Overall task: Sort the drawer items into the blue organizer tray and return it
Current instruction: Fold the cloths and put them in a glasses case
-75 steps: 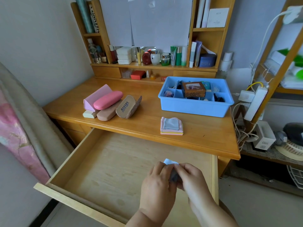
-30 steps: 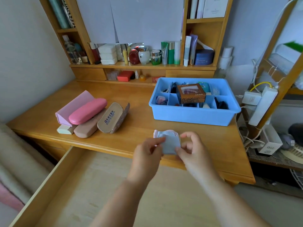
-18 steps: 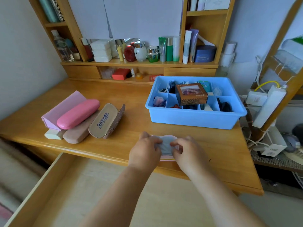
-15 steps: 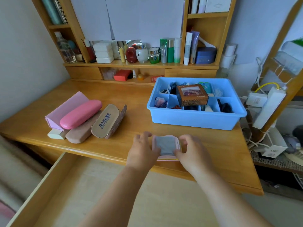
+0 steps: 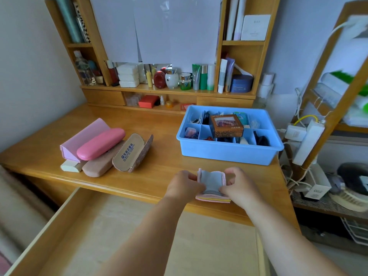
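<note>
Grey cloth (image 5: 212,180) atop the stacked cloths is pinched by curled fingers of left hand (image 5: 184,186) and right hand (image 5: 238,186).

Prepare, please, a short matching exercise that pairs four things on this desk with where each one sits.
Things:
1. blue organizer tray
2. brown patterned box
3. stack of cloths
4. pink glasses case

Places:
A. left part of the desk
B. near front edge, between both hands
C. right rear of the desk
D. resting on the tray's dividers

Pairs: 1-C, 2-D, 3-B, 4-A
</note>
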The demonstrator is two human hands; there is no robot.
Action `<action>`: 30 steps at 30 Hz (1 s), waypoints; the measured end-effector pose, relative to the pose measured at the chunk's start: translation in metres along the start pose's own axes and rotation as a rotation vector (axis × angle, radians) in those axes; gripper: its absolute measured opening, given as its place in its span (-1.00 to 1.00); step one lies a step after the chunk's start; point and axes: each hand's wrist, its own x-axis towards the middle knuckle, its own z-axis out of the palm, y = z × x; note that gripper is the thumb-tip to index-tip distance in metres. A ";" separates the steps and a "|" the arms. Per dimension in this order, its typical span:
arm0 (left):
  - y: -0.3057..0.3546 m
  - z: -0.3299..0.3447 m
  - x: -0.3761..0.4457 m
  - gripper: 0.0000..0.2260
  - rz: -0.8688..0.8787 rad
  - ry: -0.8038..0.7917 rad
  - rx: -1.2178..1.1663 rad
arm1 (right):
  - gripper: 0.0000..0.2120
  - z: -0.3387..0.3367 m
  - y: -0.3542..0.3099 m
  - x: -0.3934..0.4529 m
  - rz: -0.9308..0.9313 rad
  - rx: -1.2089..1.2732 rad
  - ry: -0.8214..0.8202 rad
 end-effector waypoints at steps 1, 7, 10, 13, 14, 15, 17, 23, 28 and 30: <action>0.000 0.003 -0.001 -0.73 0.028 -0.001 0.023 | -0.46 -0.001 0.003 -0.001 -0.008 -0.014 -0.002; -0.009 -0.007 -0.009 -0.72 0.124 0.186 0.146 | -0.58 0.000 0.004 -0.009 -0.117 -0.053 0.124; -0.038 -0.042 -0.014 -0.87 0.258 0.468 0.029 | -0.82 0.006 0.002 -0.018 -0.419 -0.061 0.328; -0.071 -0.082 -0.015 -0.85 0.290 0.697 0.009 | -0.88 0.021 -0.012 -0.026 -0.722 -0.082 0.324; -0.079 -0.092 -0.013 -0.81 0.256 0.719 0.019 | -0.86 0.028 -0.018 -0.029 -0.770 -0.070 0.295; -0.084 -0.099 -0.009 -0.75 0.215 0.714 0.036 | -0.85 0.035 -0.024 -0.033 -0.802 -0.059 0.263; -0.091 -0.108 0.002 -0.64 0.162 0.661 0.088 | -0.87 0.050 -0.035 -0.036 -0.834 -0.076 0.199; -0.088 -0.111 0.031 -0.90 0.271 0.573 0.317 | -0.65 0.092 -0.053 -0.026 -0.713 -0.471 -0.138; -0.110 -0.110 0.009 -0.93 0.357 0.693 0.173 | -0.72 0.101 -0.061 -0.026 -0.572 -0.540 -0.068; -0.121 -0.103 -0.012 -0.92 0.422 0.708 0.147 | -0.64 0.098 -0.068 -0.024 -0.498 -0.397 -0.097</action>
